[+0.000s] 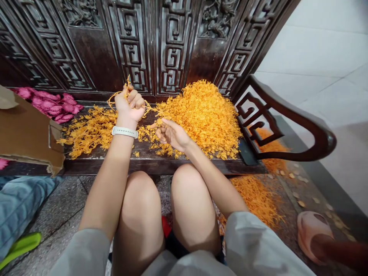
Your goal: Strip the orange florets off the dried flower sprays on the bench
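My left hand (130, 102), with a pale watch band on its wrist, is closed in a fist around a thin orange plastic flower stem (128, 81). Loops of the stem stick out above the fist, and a strand runs right towards the heap. Thumb and forefinger of my right hand (174, 135) come together at a small orange floret (159, 122), the other fingers curled in. Beside that hand rises a large heap of loose orange florets (207, 115). Left of my left wrist lies a pile of branched orange flower sprigs (92, 130).
All this lies on a dark wooden bench (155, 166) with a carved back and a curved armrest (310, 145). Pink flowers (53, 103) and a cardboard box (28, 130) occupy its left end. A dark flat object (246, 152) sits by the armrest. Orange stems (255, 197) cover the floor; another person's foot (314, 234) is right.
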`<state>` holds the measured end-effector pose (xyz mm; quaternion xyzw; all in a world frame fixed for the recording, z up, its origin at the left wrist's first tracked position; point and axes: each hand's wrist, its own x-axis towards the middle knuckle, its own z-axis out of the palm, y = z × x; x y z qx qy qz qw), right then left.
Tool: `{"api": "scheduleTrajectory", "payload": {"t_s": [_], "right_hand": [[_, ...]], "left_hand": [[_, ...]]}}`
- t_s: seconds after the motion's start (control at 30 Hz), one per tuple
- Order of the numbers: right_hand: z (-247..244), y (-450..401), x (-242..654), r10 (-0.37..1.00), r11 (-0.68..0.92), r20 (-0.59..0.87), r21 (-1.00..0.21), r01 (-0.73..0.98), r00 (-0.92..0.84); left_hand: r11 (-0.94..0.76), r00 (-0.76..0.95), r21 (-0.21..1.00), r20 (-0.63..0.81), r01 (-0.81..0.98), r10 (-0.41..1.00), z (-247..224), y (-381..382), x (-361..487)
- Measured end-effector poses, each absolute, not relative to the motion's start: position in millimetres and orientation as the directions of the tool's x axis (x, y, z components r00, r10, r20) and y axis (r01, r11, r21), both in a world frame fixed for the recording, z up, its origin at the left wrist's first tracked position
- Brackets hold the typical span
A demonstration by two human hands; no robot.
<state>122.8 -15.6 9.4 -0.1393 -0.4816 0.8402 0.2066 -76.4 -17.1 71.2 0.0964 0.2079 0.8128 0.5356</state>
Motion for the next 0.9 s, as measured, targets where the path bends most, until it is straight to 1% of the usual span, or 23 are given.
{"api": "scheduleTrajectory", "payload": {"t_s": [0.07, 0.13, 0.23, 0.33, 0.4, 0.43, 0.47, 0.5, 0.57, 0.6, 0.63, 0.67, 0.7, 0.73, 0.77, 0.8, 0.83, 0.87, 0.9], "right_hand": [[9, -18, 122, 0.472, -0.445, -0.016, -0.867, -0.223, -0.881], [9, -21, 122, 0.479, -0.414, 0.004, -0.881, -0.230, -0.878], [8, -24, 123, 0.504, -0.348, 0.029, -0.908, -0.233, -0.864], [5, -21, 124, 0.533, -0.328, 0.076, -0.900, -0.288, -0.843], [3, -23, 126, 0.510, -0.329, 0.090, -0.899, -0.290, -0.855], [4, -27, 126, 0.474, -0.318, 0.081, -0.913, -0.256, -0.877], [5, -33, 125, 0.409, -0.301, 0.059, -0.933, -0.196, -0.911], [8, -42, 124, 0.300, -0.276, 0.024, -0.955, -0.110, -0.954], [18, -62, 120, -0.027, -0.185, -0.058, -0.981, 0.062, -0.998], [24, -72, 119, -0.223, -0.125, -0.087, -0.985, 0.117, -0.971], [31, -79, 119, -0.375, -0.077, -0.092, -0.989, 0.130, -0.922], [37, -83, 120, -0.498, -0.054, -0.072, -0.992, 0.114, -0.864], [43, -84, 124, -0.531, -0.086, -0.005, -0.995, 0.060, -0.848], [47, -82, 129, -0.474, -0.171, 0.108, -0.985, -0.029, -0.874], [50, -76, 136, -0.351, -0.272, 0.236, -0.952, -0.143, -0.906], [51, -69, 142, -0.150, -0.366, 0.362, -0.885, -0.288, -0.920], [50, -62, 148, 0.085, -0.424, 0.451, -0.791, -0.442, -0.889], [49, -55, 152, 0.295, -0.442, 0.482, -0.697, -0.565, -0.825], [47, -50, 155, 0.426, -0.444, 0.467, -0.638, -0.629, -0.775]], "left_hand": [[-0.310, -0.394, 0.481, -0.080, -0.820, 0.916, 73, -17, -74], [-0.302, -0.383, 0.485, -0.075, -0.821, 0.921, 73, -17, -73], [-0.295, -0.359, 0.466, -0.054, -0.834, 0.932, 72, -18, -69], [-0.266, -0.325, 0.451, -0.057, -0.852, 0.944, 70, -18, -65], [-0.255, -0.318, 0.421, -0.085, -0.871, 0.944, 69, -18, -66], [-0.266, -0.334, 0.395, -0.115, -0.879, 0.936, 69, -17, -69], [-0.297, -0.371, 0.365, -0.152, -0.882, 0.916, 68, -17, -74], [-0.343, -0.420, 0.336, -0.191, -0.877, 0.887, 67, -17, -80], [-0.451, -0.521, 0.290, -0.245, -0.844, 0.818, 62, -17, -94], [-0.479, -0.542, 0.273, -0.254, -0.835, 0.801, 60, -18, -101], [-0.494, -0.550, 0.253, -0.251, -0.832, 0.796, 57, -19, -106], [-0.503, -0.553, 0.238, -0.250, -0.830, 0.794, 55, -20, -108], [-0.501, -0.548, 0.228, -0.250, -0.835, 0.798, 54, -21, -109], [-0.496, -0.540, 0.222, -0.250, -0.840, 0.803, 53, -22, -107], [-0.486, -0.531, 0.222, -0.250, -0.845, 0.810, 53, -24, -104], [-0.472, -0.519, 0.225, -0.246, -0.852, 0.819, 54, -25, -100], [-0.457, -0.504, 0.229, -0.237, -0.860, 0.830, 55, -26, -96], [-0.444, -0.492, 0.234, -0.224, -0.865, 0.841, 55, -26, -93], [-0.433, -0.482, 0.240, -0.210, -0.869, 0.851, 55, -27, -91]]}}
